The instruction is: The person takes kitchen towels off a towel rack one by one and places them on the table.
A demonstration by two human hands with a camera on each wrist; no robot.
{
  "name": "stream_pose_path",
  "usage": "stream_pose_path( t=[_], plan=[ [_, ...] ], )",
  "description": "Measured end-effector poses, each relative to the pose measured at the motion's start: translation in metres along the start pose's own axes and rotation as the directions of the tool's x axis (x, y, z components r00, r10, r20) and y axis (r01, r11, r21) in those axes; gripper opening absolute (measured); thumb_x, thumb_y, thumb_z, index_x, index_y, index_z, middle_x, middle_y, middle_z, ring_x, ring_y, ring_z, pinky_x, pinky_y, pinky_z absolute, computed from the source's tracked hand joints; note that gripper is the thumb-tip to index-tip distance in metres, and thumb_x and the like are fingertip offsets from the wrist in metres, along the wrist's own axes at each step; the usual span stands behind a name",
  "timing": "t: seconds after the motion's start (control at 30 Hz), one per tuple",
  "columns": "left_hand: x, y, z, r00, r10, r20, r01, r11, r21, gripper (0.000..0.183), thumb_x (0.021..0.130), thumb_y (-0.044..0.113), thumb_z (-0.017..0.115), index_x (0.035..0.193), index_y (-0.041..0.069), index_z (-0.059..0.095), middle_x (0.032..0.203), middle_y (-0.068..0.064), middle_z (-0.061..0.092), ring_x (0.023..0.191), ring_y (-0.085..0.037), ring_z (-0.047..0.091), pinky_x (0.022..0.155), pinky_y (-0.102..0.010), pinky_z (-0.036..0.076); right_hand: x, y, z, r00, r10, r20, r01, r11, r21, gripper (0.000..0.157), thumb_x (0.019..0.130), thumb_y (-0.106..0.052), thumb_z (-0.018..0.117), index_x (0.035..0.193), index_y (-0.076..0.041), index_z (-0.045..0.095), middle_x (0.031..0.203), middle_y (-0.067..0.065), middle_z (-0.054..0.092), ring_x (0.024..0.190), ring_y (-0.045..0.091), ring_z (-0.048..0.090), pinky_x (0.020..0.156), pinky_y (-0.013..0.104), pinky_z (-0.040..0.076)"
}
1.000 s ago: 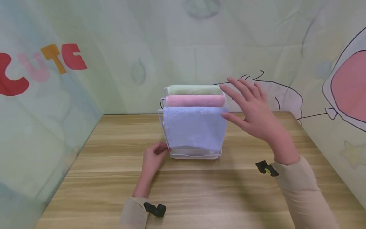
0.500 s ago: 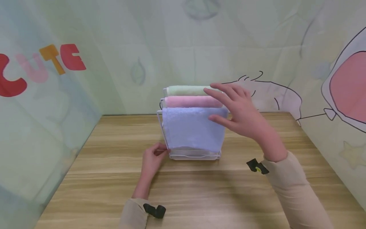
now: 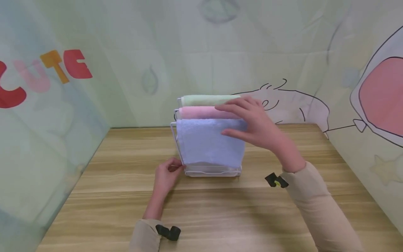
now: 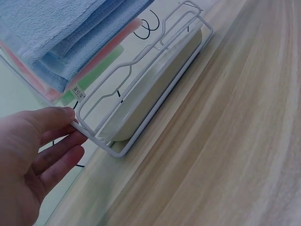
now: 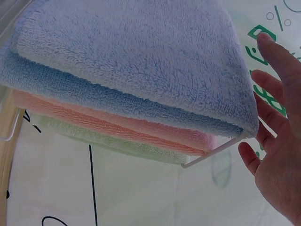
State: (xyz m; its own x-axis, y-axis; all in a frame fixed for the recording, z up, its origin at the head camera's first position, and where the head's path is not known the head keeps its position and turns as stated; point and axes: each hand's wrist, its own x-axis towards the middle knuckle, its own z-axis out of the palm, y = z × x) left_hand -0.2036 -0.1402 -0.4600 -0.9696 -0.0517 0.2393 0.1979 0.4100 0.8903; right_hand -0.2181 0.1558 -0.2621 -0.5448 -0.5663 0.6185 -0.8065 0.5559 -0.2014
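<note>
A white wire towel rack (image 3: 213,172) stands on the table, with three folded towels hung one behind another. In front is the light blue towel (image 3: 204,147), behind it the pink towel (image 3: 198,112), and at the back the pale green towel (image 3: 207,100). My left hand (image 3: 165,176) pinches the rack's lower left wire between thumb and fingers, as the left wrist view confirms. My right hand (image 3: 256,124) is spread with loosely bent fingers by the upper right of the blue towel. In the right wrist view it holds nothing, and contact is unclear.
A shallow off-white tray (image 4: 155,82) sits in the base of the rack. The wood-grain table (image 3: 201,217) stretches around it. A printed curtain (image 3: 126,70) closes off the back and both sides.
My right hand has moved left and slightly down, from beside the rack to over the towels' right part. My left hand keeps its hold on the rack; the towels hang as before.
</note>
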Motion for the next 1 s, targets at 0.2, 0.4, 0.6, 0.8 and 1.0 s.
stream_pose_path(
  t=[0.2,0.4,0.6,0.8,1.0],
  plan=[
    [-0.001,0.002,0.001,1.000,-0.008,0.000,0.008,1.000,0.017,0.008,0.082,-0.002,0.074,0.087,-0.002,0.068,0.093,-0.020,0.073,0.088,-0.033,0.074,0.075,-0.026,0.063,0.002,0.002,0.008,1.000,-0.015,-0.010,0.016,0.997,0.070,0.054,0.078,-0.031,0.084,0.127,-0.018,0.066,0.117,0.001,0.067,0.106,0.017,0.050,0.093,0.040,0.031],
    [0.001,0.004,0.002,1.000,-0.018,0.002,0.018,0.999,0.036,0.009,0.080,-0.001,0.075,0.085,0.000,0.066,0.093,-0.020,0.073,0.085,-0.033,0.075,0.072,-0.028,0.064,0.003,0.004,0.014,1.000,-0.003,-0.025,0.005,0.997,0.083,0.050,0.076,-0.029,0.085,0.122,-0.017,0.068,0.109,0.001,0.067,0.103,0.016,0.052,0.092,0.040,0.034],
    [0.002,0.006,0.002,0.999,-0.033,0.002,0.033,0.998,0.050,0.010,0.080,0.002,0.076,0.082,0.001,0.066,0.092,-0.019,0.073,0.083,-0.032,0.075,0.071,-0.029,0.064,0.007,0.005,0.018,0.997,-0.043,-0.059,0.048,0.995,0.088,0.043,0.075,-0.024,0.086,0.114,-0.012,0.072,0.101,0.002,0.069,0.095,0.018,0.057,0.084,0.034,0.041],
    [0.003,0.004,0.002,1.000,-0.031,-0.002,0.031,0.998,0.057,0.010,0.080,0.001,0.076,0.082,0.001,0.066,0.092,-0.019,0.073,0.083,-0.032,0.075,0.071,-0.027,0.063,0.009,0.003,0.021,0.997,-0.030,-0.065,0.037,0.994,0.106,0.036,0.076,-0.020,0.086,0.109,-0.010,0.074,0.093,0.003,0.065,0.090,0.017,0.055,0.080,0.029,0.045],
    [0.003,0.005,0.001,1.000,-0.030,-0.006,0.031,0.998,0.048,0.010,0.080,0.000,0.076,0.083,0.000,0.066,0.093,-0.020,0.073,0.083,-0.032,0.075,0.071,-0.026,0.063,0.010,0.002,0.024,0.999,0.006,-0.043,-0.003,0.996,0.085,0.032,0.079,-0.020,0.083,0.108,-0.011,0.075,0.091,0.002,0.063,0.089,0.016,0.053,0.077,0.028,0.045]
  ],
)
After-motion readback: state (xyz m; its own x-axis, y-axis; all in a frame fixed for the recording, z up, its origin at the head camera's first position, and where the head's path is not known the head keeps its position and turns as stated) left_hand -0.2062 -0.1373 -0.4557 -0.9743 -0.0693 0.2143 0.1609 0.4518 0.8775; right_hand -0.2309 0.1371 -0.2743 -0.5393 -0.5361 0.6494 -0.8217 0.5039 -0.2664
